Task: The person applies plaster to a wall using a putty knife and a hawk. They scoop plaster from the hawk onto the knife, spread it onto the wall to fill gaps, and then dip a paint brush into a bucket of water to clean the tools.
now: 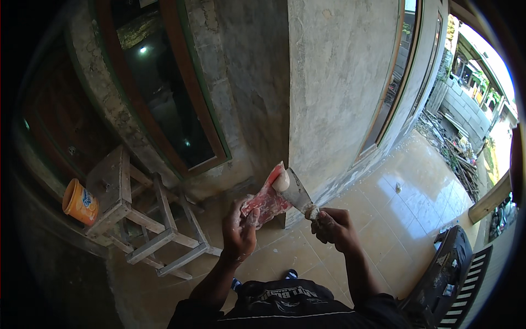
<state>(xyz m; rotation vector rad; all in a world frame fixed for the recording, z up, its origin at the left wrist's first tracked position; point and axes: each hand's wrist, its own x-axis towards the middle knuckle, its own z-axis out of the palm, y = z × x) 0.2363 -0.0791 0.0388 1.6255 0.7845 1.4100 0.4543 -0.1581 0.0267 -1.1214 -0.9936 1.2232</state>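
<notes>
My left hand (240, 231) grips a red plastic piece (267, 202), smeared with white paste and tilted up to a narrow end. From the right, my right hand (336, 228) is closed around the handle of a putty knife (299, 193), whose wide metal blade points up and to the left. A smooth lump of white putty (281, 181) sits between the blade and the red piece, touching both as far as I can see. White residue coats the knife's handle end and my fingers. Both tools are held in front of the wall corner.
A bare plastered wall corner (289, 82) stands straight ahead, with windows on both sides. At left, an orange bucket (80, 203) rests on a wooden bench (123, 211). Dark seating (446, 268) is at lower right. White specks dot the tiled floor (378, 230).
</notes>
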